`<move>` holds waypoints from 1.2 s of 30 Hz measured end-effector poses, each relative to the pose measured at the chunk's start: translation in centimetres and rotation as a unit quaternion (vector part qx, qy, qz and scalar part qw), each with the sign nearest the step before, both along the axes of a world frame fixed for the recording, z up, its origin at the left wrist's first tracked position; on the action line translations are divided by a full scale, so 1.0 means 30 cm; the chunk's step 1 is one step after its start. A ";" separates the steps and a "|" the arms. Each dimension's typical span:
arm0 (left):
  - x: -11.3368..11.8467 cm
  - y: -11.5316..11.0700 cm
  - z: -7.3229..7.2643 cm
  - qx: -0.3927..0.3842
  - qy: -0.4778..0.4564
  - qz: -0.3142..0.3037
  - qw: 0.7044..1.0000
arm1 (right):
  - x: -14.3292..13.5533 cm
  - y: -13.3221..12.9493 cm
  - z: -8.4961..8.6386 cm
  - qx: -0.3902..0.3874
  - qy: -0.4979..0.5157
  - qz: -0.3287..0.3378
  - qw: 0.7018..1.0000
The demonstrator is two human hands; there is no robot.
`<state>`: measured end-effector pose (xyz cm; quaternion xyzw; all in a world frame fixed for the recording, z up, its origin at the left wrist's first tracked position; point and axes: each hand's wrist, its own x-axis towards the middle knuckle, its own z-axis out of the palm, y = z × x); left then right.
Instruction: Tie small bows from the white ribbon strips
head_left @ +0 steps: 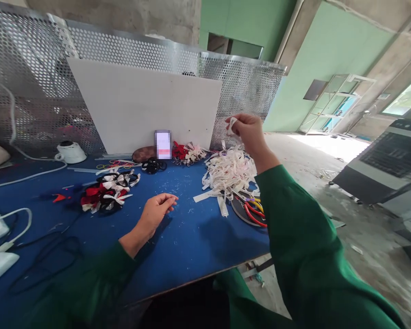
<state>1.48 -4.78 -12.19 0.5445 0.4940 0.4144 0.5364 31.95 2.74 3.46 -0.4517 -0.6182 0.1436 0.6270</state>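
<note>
My right hand (252,133) is raised above the right side of the table, its fingers pinched on a white ribbon strip (232,127). Below it lies a loose heap of white ribbon strips (226,171), some with dark print. Over the middle of the table is my left hand (154,212), thumb and fingers closed together; whatever is in them, if anything, is hidden. Left of that hand sits a pile of red, white and black bows (106,194). Pliers with red handles (251,214) rest on a dark round plate (239,211) beside the heap.
Against a white board (150,105) stand a phone (163,144) and another bunch of red and white bows (188,153). Black bands (153,165) lie near the phone. A glue gun with an orange trigger (60,198), cables and a white power strip (0,265) occupy the left side.
</note>
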 end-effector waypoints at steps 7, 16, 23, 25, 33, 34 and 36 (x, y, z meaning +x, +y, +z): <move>0.053 0.010 0.174 0.056 -0.183 -0.075 0.979 | -0.300 -0.210 -0.103 0.003 -0.218 0.032 0.975; 0.061 -0.002 0.042 -0.036 -0.189 -0.128 0.973 | -0.360 -0.243 -0.440 -0.007 -0.361 0.016 0.933; 0.068 0.008 0.024 -0.070 -0.130 -0.092 0.985 | -0.319 -0.206 -0.484 0.021 -0.455 -0.025 0.890; 0.063 0.011 0.024 -0.076 -0.137 -0.099 0.983 | -0.301 -0.186 -0.487 0.018 -0.432 -0.031 0.901; 0.054 0.006 0.048 -0.093 -0.232 -0.126 0.960 | -0.239 -0.106 -0.515 -0.100 -0.076 0.015 0.992; 0.048 0.011 0.055 -0.099 -0.271 -0.119 0.950 | -0.232 -0.099 -0.515 -0.110 -0.052 0.019 0.992; 0.034 0.026 0.065 -0.104 -0.333 -0.097 0.932 | -0.218 -0.090 -0.512 -0.108 -0.038 0.014 0.993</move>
